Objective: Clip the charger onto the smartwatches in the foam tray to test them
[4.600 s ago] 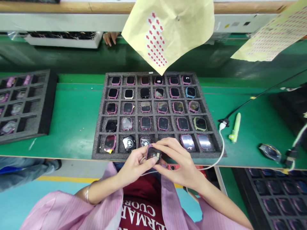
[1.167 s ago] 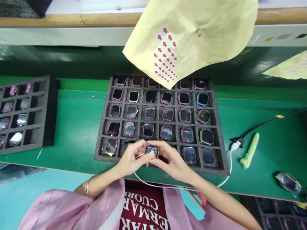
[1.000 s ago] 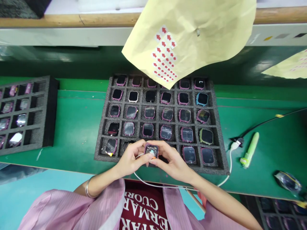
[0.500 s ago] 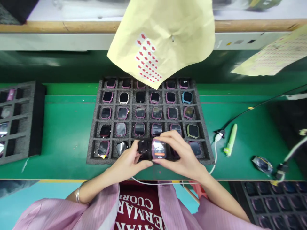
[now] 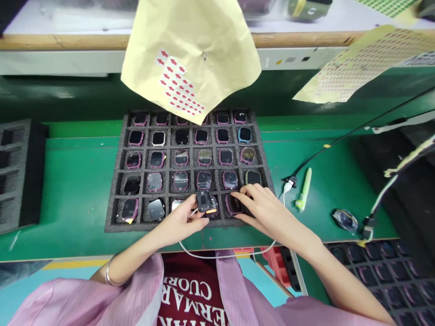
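Note:
My left hand (image 5: 185, 219) pinches a small black square charging dock (image 5: 204, 201) with a white cable running from it. Just below and behind the dock, a smartwatch (image 5: 213, 209) with an orange band lit on its screen sits in the front row of the foam tray (image 5: 190, 225), partly covered. At the compartment to the right, my right hand (image 5: 263, 210) has thumb and fingers around the sides of a purple-framed smartwatch (image 5: 234, 204) with a dark screen. Several more watches, mostly purple-framed, lie in the tray's other compartments.
The white cable (image 5: 220, 257) loops along the bench's front edge to a USB plug (image 5: 288, 184). A green pen-like tool (image 5: 305, 188) and a small plastic-wrapped item (image 5: 345, 220) lie to the right. Another foam tray (image 5: 30, 172) stands left. Yellow sticker paper (image 5: 217, 59) hangs overhead.
The lit watch, held between both hands before, now lies in the tray under the dock. My right hand has moved right onto another watch. The whole view has shifted.

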A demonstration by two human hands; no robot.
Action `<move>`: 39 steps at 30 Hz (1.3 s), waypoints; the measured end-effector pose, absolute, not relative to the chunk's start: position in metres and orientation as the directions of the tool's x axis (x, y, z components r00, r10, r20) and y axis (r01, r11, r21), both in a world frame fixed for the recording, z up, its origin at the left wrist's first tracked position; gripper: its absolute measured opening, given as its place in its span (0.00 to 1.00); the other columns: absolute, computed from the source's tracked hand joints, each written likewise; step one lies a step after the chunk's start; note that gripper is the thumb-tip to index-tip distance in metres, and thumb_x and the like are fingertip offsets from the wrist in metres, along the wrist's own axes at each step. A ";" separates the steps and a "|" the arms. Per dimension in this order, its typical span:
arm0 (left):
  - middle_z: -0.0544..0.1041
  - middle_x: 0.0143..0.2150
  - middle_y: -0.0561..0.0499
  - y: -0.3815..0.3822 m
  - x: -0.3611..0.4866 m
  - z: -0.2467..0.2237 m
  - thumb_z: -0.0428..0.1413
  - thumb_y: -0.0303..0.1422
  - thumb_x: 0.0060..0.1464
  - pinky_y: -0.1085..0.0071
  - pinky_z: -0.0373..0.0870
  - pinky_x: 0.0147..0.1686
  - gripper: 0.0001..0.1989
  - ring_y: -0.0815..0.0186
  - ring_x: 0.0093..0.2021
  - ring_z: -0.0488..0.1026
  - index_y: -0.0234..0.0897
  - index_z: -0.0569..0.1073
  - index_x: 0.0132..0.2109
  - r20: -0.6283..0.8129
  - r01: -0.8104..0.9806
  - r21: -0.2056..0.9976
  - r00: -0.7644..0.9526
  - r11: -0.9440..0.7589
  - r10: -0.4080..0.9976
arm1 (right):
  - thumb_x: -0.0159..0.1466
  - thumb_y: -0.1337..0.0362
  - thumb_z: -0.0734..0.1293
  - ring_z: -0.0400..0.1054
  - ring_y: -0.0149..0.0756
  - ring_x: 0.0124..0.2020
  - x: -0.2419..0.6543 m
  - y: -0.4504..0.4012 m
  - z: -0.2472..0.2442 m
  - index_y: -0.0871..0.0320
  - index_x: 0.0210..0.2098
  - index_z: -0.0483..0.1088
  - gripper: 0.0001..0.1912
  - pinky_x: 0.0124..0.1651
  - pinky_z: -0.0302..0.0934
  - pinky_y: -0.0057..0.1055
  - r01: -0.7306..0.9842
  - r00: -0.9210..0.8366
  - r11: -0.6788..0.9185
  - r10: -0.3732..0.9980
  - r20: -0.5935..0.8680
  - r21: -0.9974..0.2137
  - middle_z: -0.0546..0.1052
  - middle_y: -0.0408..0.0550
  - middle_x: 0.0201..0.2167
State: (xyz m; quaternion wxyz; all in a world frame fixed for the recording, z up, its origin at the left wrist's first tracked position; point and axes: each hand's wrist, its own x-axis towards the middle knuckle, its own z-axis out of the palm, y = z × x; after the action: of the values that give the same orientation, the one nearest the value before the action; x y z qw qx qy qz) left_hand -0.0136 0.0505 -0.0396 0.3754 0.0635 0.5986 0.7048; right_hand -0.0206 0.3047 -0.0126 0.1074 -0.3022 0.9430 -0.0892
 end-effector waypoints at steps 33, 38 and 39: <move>0.76 0.35 0.47 0.058 -0.015 -0.039 0.59 0.40 0.54 0.68 0.67 0.39 0.14 0.63 0.36 0.72 0.30 0.75 0.40 -0.393 -0.489 0.872 -0.697 0.002 0.600 | 0.64 0.62 0.68 0.71 0.39 0.41 -0.007 0.258 -0.043 0.53 0.57 0.62 0.23 0.43 0.68 0.37 -0.340 -0.829 0.292 -0.542 0.138 -0.894 0.74 0.51 0.45; 0.75 0.35 0.47 0.058 -0.014 -0.044 0.59 0.39 0.54 0.66 0.67 0.42 0.14 0.62 0.38 0.72 0.30 0.75 0.38 -0.374 -0.459 0.888 -0.710 0.011 0.597 | 0.64 0.61 0.68 0.71 0.40 0.41 -0.004 0.257 -0.047 0.53 0.58 0.63 0.23 0.43 0.68 0.37 -0.352 -0.852 0.315 -0.497 0.163 -0.881 0.75 0.50 0.45; 0.75 0.34 0.47 0.058 -0.014 -0.044 0.59 0.39 0.54 0.65 0.67 0.43 0.14 0.61 0.38 0.72 0.30 0.75 0.38 -0.373 -0.458 0.889 -0.710 0.011 0.597 | 0.64 0.61 0.68 0.72 0.39 0.41 -0.003 0.256 -0.048 0.53 0.58 0.63 0.23 0.43 0.69 0.37 -0.351 -0.857 0.314 -0.487 0.168 -0.882 0.76 0.50 0.45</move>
State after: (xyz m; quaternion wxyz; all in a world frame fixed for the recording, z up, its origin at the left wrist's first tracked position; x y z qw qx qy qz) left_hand -0.0142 0.0584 -0.0438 0.3765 0.0577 0.6032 0.7007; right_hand -0.0032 0.2560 -0.0479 0.0645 -0.2594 0.8078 -0.5253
